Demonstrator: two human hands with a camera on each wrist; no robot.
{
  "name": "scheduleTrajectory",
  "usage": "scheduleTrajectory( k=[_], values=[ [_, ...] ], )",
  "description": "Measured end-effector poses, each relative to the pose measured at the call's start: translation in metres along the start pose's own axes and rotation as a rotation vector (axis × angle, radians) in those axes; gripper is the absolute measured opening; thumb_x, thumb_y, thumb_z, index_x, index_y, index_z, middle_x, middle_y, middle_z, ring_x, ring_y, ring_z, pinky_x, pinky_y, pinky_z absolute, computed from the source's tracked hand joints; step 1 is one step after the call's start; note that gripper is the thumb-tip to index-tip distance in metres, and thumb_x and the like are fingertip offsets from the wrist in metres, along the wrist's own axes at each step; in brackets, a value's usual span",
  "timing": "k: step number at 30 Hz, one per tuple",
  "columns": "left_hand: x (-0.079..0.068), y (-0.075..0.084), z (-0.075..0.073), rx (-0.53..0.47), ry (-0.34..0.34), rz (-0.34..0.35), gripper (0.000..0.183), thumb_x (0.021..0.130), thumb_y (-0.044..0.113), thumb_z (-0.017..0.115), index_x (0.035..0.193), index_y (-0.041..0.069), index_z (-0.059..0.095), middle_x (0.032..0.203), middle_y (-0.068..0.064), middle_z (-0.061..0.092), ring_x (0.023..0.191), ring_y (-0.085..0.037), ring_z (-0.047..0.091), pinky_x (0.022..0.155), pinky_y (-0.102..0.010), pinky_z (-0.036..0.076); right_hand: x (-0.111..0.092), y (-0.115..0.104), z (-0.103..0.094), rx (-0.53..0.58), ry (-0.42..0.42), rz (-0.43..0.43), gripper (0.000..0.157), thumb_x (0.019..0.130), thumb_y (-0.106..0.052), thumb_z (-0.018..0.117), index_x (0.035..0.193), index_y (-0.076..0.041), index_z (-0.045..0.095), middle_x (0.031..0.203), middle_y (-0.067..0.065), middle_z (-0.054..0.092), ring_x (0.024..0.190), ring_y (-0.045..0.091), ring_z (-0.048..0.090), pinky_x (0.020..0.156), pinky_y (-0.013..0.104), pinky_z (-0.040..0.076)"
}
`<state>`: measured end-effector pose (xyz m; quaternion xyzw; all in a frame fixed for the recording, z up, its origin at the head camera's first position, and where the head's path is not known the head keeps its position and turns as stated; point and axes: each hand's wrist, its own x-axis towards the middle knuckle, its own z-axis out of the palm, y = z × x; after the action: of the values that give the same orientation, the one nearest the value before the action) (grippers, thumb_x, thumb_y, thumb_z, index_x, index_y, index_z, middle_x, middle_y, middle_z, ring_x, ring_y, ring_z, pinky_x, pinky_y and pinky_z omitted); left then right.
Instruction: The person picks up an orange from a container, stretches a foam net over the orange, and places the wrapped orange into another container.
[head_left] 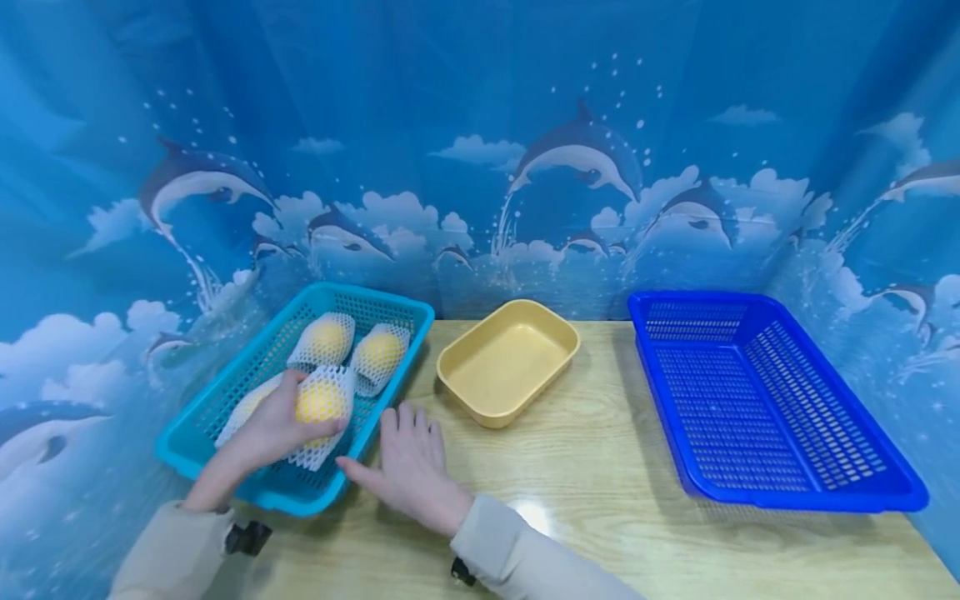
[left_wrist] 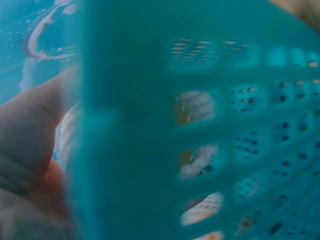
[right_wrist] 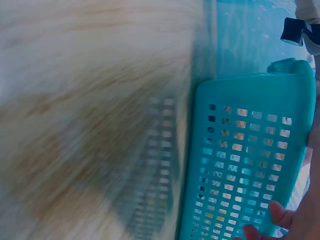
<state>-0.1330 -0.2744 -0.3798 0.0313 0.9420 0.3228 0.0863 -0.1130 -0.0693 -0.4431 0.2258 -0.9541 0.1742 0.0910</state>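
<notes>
My left hand [head_left: 281,425] reaches into the teal basket [head_left: 300,502] and grips a yellow fruit in a white foam net [head_left: 324,407]. Its thumb lies across the fruit's near side, while the other fingers are mostly hidden. Behind it sit two more netted yellow fruits [head_left: 327,340], and another netted fruit [head_left: 243,410] shows partly under the left wrist. Outside the basket's right wall, my right hand [head_left: 412,467] has its fingers extended and holds nothing, its thumb right at the rim. In the left wrist view, the basket wall [left_wrist: 130,130] covers most of the fruit.
A shallow yellow tub [head_left: 510,362] stands mid-table, to the right of the teal basket. Farther right is a dark blue slotted basket [head_left: 731,417] with nothing in it. The wood-grain table [head_left: 585,467] ends at a dolphin-printed blue curtain [head_left: 465,100] behind and at both sides.
</notes>
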Motion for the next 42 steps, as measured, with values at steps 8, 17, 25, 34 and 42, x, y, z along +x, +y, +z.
scheduleTrajectory(
  k=[8, 17, 25, 34, 42],
  values=[
    [0.006, -0.012, 0.021, 0.03, -0.034, 0.025, 0.092, 0.082, 0.046, 0.077, 0.134, -0.013, 0.03, 0.123, -0.034, 0.051, 0.106, -0.041, 0.057, 0.074, -0.046, 0.052, 0.0, -0.001, 0.001, -0.058, -0.03, -0.001, 0.069, 0.089, -0.081, 0.029, 0.101, -0.016, 0.048, 0.09, 0.001, 0.04, 0.08, 0.017, 0.04, 0.061, 0.027, 0.027],
    [0.012, -0.022, 0.039, 0.098, -0.019, 0.027, 0.081, 0.083, 0.034, 0.077, 0.129, -0.017, 0.033, 0.116, -0.033, 0.052, 0.102, -0.042, 0.057, 0.076, -0.051, 0.052, 0.001, -0.004, 0.0, -0.102, -0.034, -0.011, 0.067, 0.09, -0.078, 0.032, 0.104, -0.016, 0.051, 0.093, 0.003, 0.047, 0.08, 0.017, 0.041, 0.061, 0.028, 0.028],
    [0.015, -0.022, 0.038, 0.103, -0.068, -0.018, 0.099, 0.089, 0.044, 0.069, 0.141, -0.022, 0.017, 0.137, -0.047, 0.034, 0.123, -0.059, 0.04, 0.092, -0.065, 0.044, 0.002, -0.004, -0.005, -0.124, -0.067, 0.0, 0.069, 0.089, -0.08, 0.028, 0.105, -0.017, 0.051, 0.095, 0.004, 0.048, 0.083, 0.019, 0.044, 0.062, 0.029, 0.03],
    [0.01, -0.021, 0.034, 0.142, -0.053, -0.043, 0.097, 0.089, 0.054, 0.065, 0.141, -0.016, 0.022, 0.134, -0.046, 0.035, 0.117, -0.058, 0.046, 0.083, -0.063, 0.048, 0.002, -0.002, -0.009, -0.088, -0.092, 0.019, 0.067, 0.088, -0.081, 0.031, 0.106, -0.019, 0.051, 0.096, 0.004, 0.046, 0.086, 0.02, 0.046, 0.064, 0.029, 0.032],
    [0.001, -0.017, 0.028, 0.25, -0.02, -0.015, 0.086, 0.091, 0.045, 0.067, 0.14, -0.013, 0.027, 0.124, -0.046, 0.039, 0.101, -0.054, 0.055, 0.073, -0.058, 0.051, -0.006, 0.002, -0.019, 0.059, -0.066, -0.054, 0.055, 0.088, -0.073, 0.05, 0.104, -0.02, 0.049, 0.094, -0.001, 0.042, 0.078, 0.013, 0.042, 0.061, 0.024, 0.031]
  ],
)
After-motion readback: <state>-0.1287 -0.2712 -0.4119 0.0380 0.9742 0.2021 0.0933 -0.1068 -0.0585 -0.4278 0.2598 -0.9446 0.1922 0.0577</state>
